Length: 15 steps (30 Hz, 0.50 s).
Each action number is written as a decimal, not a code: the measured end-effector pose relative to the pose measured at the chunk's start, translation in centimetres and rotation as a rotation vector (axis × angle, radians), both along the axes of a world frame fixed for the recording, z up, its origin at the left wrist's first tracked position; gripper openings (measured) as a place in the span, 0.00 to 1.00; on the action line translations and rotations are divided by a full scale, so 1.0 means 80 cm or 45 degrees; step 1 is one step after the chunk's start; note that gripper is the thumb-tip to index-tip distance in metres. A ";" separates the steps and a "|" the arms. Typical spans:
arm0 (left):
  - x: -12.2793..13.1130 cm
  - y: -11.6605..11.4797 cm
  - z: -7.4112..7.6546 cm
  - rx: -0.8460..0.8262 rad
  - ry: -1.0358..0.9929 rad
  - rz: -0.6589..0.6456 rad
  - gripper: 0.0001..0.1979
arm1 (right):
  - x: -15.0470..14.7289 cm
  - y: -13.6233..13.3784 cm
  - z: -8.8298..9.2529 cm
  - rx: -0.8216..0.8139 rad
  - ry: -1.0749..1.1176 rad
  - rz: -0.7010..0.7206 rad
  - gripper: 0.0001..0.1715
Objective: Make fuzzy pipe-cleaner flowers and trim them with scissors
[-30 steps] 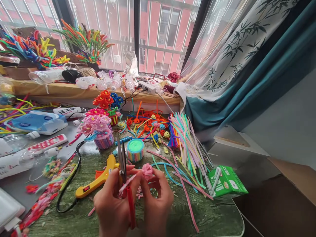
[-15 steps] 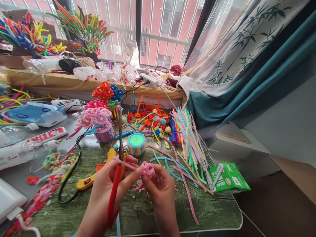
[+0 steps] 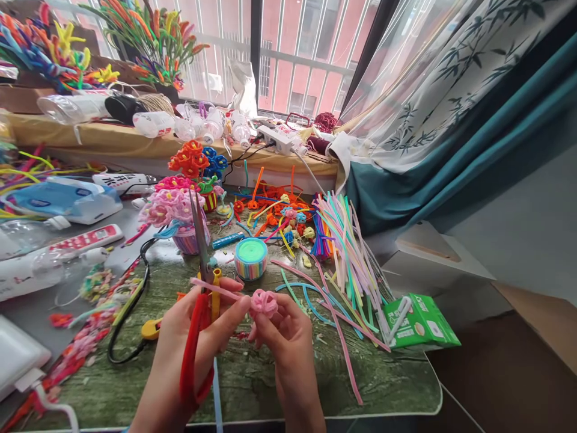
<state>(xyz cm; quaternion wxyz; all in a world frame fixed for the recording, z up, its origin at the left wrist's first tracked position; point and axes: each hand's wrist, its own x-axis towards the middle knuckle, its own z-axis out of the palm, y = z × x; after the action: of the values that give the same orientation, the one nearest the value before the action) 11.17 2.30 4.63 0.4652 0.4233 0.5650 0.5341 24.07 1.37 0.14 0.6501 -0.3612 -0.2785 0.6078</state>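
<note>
left hand [image 3: 198, 337] grip is clasping red-handled scissors [image 3: 199, 243], blades shut | right hand [image 3: 285, 337] grip is pinching pink chenille flower [image 3: 264, 302] just above worktop [image 3: 360, 385] | flower is seeming light, soft, crushable, bendy; best pinching under the bloom

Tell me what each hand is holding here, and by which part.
The left hand grips red-handled scissors by the handles and pinches the pink stem; the right hand holds the pink pipe-cleaner flower just below its head.

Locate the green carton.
Head view, right of the right hand: the green carton lies on the mat's right edge, beside the pastel pipe-cleaner bundle.
</note>
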 end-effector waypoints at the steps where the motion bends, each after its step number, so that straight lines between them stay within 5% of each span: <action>1: 0.000 0.000 -0.003 -0.025 -0.034 -0.015 0.26 | 0.000 0.000 -0.001 0.007 0.011 0.015 0.22; 7: 0.003 0.000 -0.012 -0.079 -0.190 -0.025 0.26 | -0.002 0.001 -0.006 -0.002 0.086 0.047 0.21; 15: 0.004 0.005 0.002 0.013 -0.289 0.114 0.22 | 0.003 0.001 -0.008 -0.010 0.115 0.059 0.21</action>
<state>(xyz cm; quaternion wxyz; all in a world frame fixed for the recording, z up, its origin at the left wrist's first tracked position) 11.46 2.73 4.76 0.4997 0.3368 0.5244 0.6016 24.28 1.46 -0.48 0.6463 -0.3296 -0.2547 0.6394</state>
